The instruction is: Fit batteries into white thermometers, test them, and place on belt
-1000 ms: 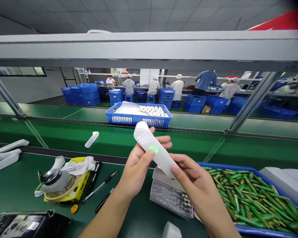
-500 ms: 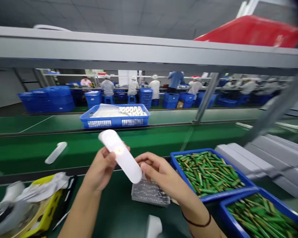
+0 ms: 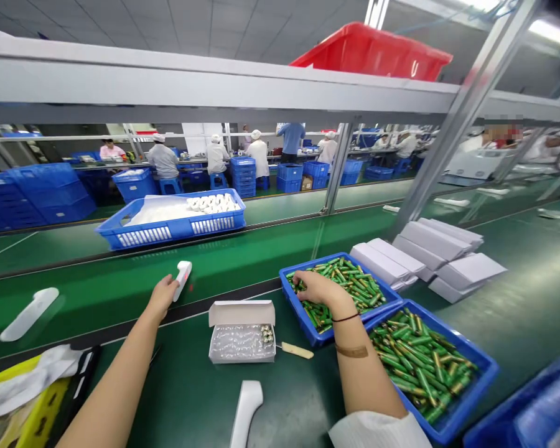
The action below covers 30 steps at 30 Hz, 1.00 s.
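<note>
My left hand [image 3: 162, 295] is stretched out over the green conveyor belt [image 3: 121, 283], closed on a white thermometer-like device [image 3: 183, 277] held just above it. My right hand [image 3: 318, 288] reaches into a blue tray of green batteries [image 3: 350, 281], fingers curled down among them; what they hold is hidden. Between my arms sits an open white box of small screws [image 3: 241, 333]. A white cover piece [image 3: 245, 412] lies near the front edge.
A second blue tray of green batteries [image 3: 466, 389] sits at front right. White boxes [image 3: 429, 252] are stacked beyond it. Another white device [image 3: 28, 314] lies on the belt at left. A blue crate [image 3: 168, 227] stands behind the belt. A metal post [image 3: 452, 134] rises at right. People work in the background.
The view swung right. My right hand let go of the white device and went into the battery tray. My left hand carried the device out over the belt.
</note>
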Each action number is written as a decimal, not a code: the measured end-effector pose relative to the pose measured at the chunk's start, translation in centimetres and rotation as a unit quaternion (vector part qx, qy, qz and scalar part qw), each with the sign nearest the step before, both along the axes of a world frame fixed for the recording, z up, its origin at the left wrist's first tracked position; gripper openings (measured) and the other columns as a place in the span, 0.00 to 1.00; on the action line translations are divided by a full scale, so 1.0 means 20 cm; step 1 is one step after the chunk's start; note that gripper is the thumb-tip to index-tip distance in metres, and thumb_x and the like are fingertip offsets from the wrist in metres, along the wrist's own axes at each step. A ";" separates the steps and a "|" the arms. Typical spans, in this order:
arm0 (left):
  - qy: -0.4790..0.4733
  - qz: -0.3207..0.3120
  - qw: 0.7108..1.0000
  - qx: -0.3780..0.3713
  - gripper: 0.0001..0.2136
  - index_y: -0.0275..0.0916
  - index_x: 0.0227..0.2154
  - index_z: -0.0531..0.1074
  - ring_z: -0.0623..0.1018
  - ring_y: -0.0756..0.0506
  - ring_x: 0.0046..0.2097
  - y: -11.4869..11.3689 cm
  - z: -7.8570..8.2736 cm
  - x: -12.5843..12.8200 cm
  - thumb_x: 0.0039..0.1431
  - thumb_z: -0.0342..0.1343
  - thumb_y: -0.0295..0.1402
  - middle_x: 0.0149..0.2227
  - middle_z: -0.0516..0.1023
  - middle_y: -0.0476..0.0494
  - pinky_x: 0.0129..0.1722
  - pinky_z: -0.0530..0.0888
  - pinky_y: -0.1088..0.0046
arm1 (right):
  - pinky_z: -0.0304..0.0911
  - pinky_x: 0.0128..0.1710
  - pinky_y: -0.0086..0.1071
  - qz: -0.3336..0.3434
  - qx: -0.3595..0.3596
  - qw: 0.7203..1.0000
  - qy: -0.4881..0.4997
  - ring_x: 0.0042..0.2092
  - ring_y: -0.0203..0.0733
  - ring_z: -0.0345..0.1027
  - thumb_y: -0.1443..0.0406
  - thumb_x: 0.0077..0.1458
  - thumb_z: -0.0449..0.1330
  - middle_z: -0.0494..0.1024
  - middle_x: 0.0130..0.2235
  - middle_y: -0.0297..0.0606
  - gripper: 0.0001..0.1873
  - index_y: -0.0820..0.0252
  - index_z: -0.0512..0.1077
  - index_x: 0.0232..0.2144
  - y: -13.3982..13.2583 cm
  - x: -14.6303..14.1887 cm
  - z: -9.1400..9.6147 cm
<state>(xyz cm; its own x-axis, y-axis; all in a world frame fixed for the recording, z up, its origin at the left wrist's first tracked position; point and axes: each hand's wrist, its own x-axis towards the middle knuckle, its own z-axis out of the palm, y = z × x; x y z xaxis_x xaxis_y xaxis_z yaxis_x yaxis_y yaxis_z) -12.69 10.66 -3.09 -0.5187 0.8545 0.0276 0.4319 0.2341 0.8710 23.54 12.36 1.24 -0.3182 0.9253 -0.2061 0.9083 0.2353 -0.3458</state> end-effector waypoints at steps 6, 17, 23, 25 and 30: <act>0.171 -0.003 0.985 0.021 0.14 0.33 0.46 0.67 0.69 0.36 0.53 -0.21 0.12 0.13 0.56 0.50 0.29 0.53 0.65 0.31 0.49 0.66 0.64 | 0.67 0.39 0.36 0.001 0.016 1.000 0.023 0.36 0.37 0.70 0.65 0.59 0.59 0.75 0.35 0.34 0.06 0.65 0.71 0.35 0.03 0.00 -0.01; 0.231 -0.360 0.875 -0.227 0.07 0.38 0.35 0.67 0.73 0.36 0.43 -0.96 0.05 0.70 0.55 0.51 0.36 0.41 0.73 0.36 0.38 0.64 0.64 | 0.60 0.30 0.32 -0.159 0.193 0.947 0.200 0.27 0.40 0.67 0.65 0.47 0.64 0.74 0.23 0.38 0.09 0.62 0.68 0.21 0.00 -0.02 0.11; -0.153 -0.357 0.917 -0.089 0.13 0.39 0.40 0.65 0.73 0.44 0.36 -0.82 0.23 0.58 0.59 0.51 0.43 0.36 0.73 0.42 0.32 0.65 0.72 | 0.59 0.20 0.28 -0.081 0.191 0.873 0.441 0.19 0.35 0.62 0.61 0.52 0.60 0.70 0.18 0.31 0.11 0.65 0.74 0.33 -0.20 -0.13 0.29; -0.301 -0.311 0.901 0.035 0.14 0.39 0.40 0.65 0.71 0.49 0.32 -0.75 0.34 0.57 0.56 0.56 0.43 0.35 0.72 0.45 0.30 0.65 0.76 | 0.58 0.20 0.27 -0.033 0.181 0.833 0.522 0.20 0.34 0.63 0.61 0.51 0.62 0.70 0.19 0.31 0.10 0.64 0.74 0.32 -0.30 -0.19 0.34; -0.528 -0.216 0.786 0.238 0.08 0.37 0.34 0.69 0.65 0.53 0.27 -0.63 0.54 0.59 0.62 0.49 0.36 0.31 0.68 0.47 0.31 0.66 0.78 | 0.60 0.20 0.25 0.078 0.154 0.786 0.594 0.22 0.33 0.64 0.63 0.54 0.62 0.69 0.22 0.30 0.06 0.57 0.68 0.29 -0.55 -0.36 0.38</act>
